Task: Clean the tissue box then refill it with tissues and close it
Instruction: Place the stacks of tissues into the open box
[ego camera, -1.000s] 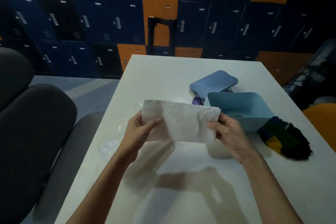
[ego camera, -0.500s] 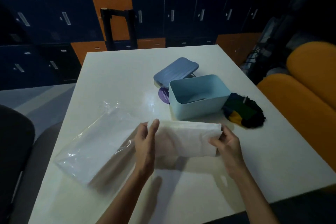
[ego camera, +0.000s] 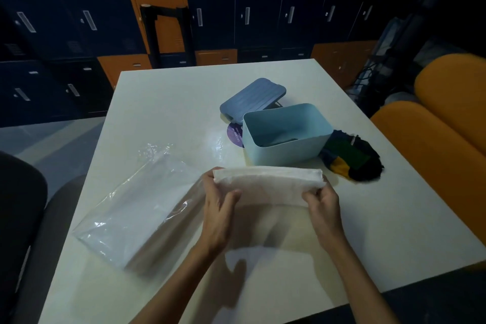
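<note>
Tissues [ego camera: 268, 184] gripped at both ends, left hand [ego camera: 219, 214] and right hand [ego camera: 324, 205] pinching, near the open box [ego camera: 285, 137].

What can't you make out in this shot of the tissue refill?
Head view only.
- Floor of the box: mostly hidden by its near wall; dark shape inside unclear.
- Print on the purple disc: too small, partly behind the box.
- Sheet count of the tissues: blurred.
- Fingertips of the left hand and right hand: behind the tissues.

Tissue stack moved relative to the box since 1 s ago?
Yes. The tissue stack dropped from beside the left end of the tissue box to in front of its near wall.
</note>
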### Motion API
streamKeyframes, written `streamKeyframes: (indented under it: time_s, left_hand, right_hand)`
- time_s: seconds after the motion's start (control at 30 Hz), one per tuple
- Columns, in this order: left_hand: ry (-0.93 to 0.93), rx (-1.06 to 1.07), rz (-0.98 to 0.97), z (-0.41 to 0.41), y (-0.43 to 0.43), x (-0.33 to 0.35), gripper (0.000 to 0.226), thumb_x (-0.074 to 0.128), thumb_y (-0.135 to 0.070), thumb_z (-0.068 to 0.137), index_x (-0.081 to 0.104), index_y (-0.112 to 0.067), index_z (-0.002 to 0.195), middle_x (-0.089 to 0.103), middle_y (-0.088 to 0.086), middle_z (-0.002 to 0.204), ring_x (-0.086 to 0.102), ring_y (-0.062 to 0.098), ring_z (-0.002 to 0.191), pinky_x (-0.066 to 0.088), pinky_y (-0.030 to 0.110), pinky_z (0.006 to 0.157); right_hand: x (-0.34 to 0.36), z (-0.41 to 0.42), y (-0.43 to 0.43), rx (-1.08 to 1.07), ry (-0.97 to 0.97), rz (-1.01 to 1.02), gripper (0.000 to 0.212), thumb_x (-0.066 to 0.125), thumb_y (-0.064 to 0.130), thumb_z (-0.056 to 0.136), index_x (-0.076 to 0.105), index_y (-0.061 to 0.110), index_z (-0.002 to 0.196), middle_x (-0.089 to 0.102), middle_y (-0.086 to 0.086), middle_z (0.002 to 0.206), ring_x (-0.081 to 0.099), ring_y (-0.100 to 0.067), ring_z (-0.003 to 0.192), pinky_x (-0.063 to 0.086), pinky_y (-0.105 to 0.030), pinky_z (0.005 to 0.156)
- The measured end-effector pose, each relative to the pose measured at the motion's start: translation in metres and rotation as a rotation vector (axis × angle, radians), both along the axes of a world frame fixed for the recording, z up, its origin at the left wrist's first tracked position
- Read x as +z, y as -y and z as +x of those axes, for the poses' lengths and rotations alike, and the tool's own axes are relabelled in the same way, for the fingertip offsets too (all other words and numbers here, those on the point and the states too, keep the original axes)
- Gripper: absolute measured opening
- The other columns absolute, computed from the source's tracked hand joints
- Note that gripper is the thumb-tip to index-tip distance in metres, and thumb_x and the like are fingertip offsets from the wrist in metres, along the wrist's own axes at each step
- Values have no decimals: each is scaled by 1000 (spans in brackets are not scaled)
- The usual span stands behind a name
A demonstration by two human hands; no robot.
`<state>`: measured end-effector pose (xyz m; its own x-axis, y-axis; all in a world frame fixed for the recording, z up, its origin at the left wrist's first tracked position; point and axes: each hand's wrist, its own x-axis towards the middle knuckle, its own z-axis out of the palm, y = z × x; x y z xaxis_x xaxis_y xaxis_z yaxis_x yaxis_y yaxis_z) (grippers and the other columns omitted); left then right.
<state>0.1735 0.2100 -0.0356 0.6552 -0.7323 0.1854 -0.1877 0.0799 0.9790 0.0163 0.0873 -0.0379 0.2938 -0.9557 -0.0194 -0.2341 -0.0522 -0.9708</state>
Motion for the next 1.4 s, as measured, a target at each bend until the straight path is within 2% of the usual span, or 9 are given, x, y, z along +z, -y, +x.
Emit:
streamKeyframes:
  time_s: [0.07,0.17,0.33,0.6,0.7,0.83,0.97,1.1,1.4]
  left_hand:
    - [97,-79,58,5,-4,-11,42,43,-20,87,26,-37,122,37,-33,116,37,-24,109,27,0,94]
    - [231,-119,27,10,-7,-22,37,35,-24,94,26,-33,128,38,-22,123,39,-13,113,28,5,98]
    - [238,-71,143,18,-1,-19,13,36,-9,88,38,-20,93,39,-7,87,41,-1,78,36,13,73]
    - [-5,-57,216,37,26,62,19,65,-2,83,61,-14,98,68,0,92,66,15,72,53,25,62]
    - [-69,-60,222,51,65,104,31,72,-5,78,58,-10,106,65,7,94,65,16,74,56,25,60]
    - [-33,-63,475,63,127,123,53,75,-5,74,41,-14,114,58,12,111,62,23,92,52,20,55]
    - [198,-20,795,58,160,115,73,76,-7,74,32,-7,133,52,13,119,58,26,99,51,29,66]
    - [627,8,1045,43,166,112,79,73,-20,80,23,-3,139,49,8,96,53,23,82,43,31,66]
    - [880,-216,1346,36,187,115,47,80,-25,71,54,-12,107,50,0,86,51,19,81,39,29,66]
  right_hand:
    - [-6,-2,3,44,-148,-14,41,46,-1,89,51,13,127,64,-1,99,60,-12,82,47,-20,67]
    - [-6,-8,7,64,-218,-23,39,45,5,95,46,14,132,60,-1,108,59,-12,90,44,-13,69]
    - [-18,-17,18,50,-483,4,31,49,34,95,49,24,124,50,-7,122,54,-30,109,46,-50,94]
    - [73,-20,48,-23,-62,-63,17,61,10,90,63,16,106,68,-2,97,63,-19,92,52,-38,82]
    - [118,-10,92,-45,-95,-91,20,62,13,89,63,14,109,66,2,94,61,-17,92,51,-35,80]
    - [137,15,152,-11,-307,-147,23,61,23,88,66,1,96,67,-17,97,61,-29,94,50,-45,86]
    - [124,40,182,88,-713,-222,28,56,28,85,67,2,82,61,-15,96,54,-32,93,43,-46,86]
    - [113,49,191,174,-953,-294,24,58,32,88,60,8,86,42,-13,114,40,-34,111,34,-49,96]
    - [102,62,210,493,-1183,-522,23,58,23,86,55,12,105,33,-13,132,30,-34,122,23,-53,101]
